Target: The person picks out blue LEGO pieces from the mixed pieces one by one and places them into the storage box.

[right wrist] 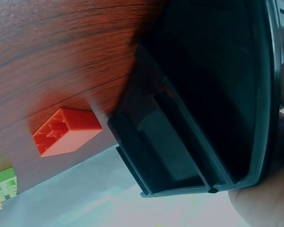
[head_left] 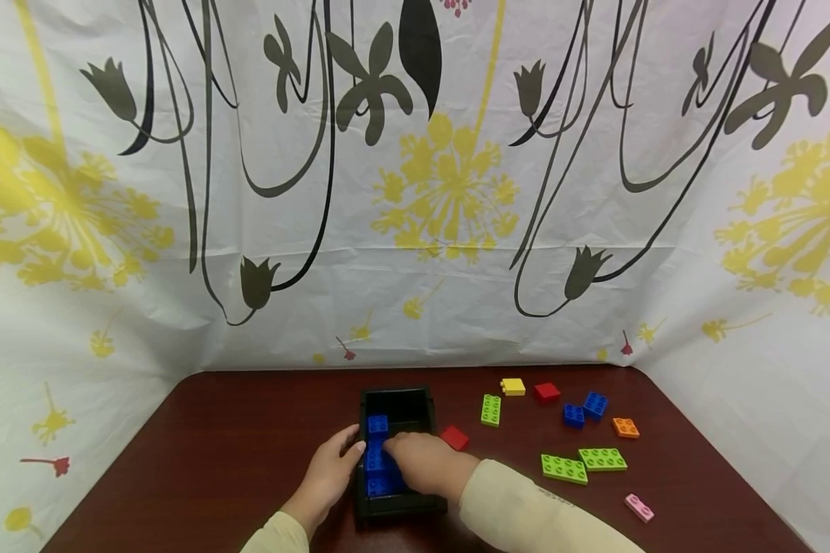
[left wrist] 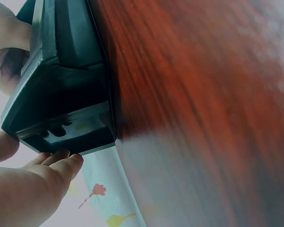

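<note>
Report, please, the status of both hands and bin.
Left hand touching black bin; right hand inside, grip hidden. Blue bricks in bin. Red brick just outside, not blocking.

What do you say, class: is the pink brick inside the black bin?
No, the pink brick lies on the brown table, right of the black bin.

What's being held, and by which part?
The left hand holds the black bin by its left side; whether the right hand grips a blue brick is hidden.

Bin (head_left: 401, 504) on table (head_left: 249, 430), bricks (head_left: 377, 424) inside, loose bricks (head_left: 563, 468) to its right
</note>
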Motion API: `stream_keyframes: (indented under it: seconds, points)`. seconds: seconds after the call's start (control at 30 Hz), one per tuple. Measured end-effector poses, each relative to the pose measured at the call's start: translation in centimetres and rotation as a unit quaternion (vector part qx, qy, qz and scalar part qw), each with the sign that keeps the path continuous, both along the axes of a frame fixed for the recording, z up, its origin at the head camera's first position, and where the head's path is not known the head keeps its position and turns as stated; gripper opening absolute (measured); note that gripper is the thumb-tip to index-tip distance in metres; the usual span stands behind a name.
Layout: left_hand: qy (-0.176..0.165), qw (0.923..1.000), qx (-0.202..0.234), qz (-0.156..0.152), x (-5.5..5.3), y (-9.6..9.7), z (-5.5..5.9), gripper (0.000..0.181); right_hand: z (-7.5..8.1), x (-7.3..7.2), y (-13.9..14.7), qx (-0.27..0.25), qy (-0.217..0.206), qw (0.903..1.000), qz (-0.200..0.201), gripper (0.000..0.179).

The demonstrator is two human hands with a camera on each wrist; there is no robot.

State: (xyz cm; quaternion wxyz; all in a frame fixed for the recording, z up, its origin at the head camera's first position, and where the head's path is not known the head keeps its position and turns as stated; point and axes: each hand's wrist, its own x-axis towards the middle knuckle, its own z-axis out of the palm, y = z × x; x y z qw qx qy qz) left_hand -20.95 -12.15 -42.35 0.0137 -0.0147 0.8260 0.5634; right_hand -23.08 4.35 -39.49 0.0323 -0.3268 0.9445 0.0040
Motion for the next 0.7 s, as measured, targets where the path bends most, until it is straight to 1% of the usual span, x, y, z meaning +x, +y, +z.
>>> stream_keyframes:
  seconds: [0.07, 0.33, 0.7]
  points:
    - [0.001, 1.0, 0.001, -0.001, -0.01, 0.01, -0.05, 0.048, -0.04, -0.01, -0.08, 0.003, 0.003, 1.0, -0.002, 0.034]
    - [0.004, 1.0, 0.002, 0.001, -0.11, -0.03, -0.29, 0.049, -0.23, 0.02, -0.33, 0.004, -0.011, 0.9999, -0.011, 0.037]
    - [0.003, 1.0, -0.002, -0.001, -0.17, -0.08, -0.23, 0.049, -0.32, -0.05, -0.52, 0.01, -0.01, 0.9998, -0.017, 0.043]
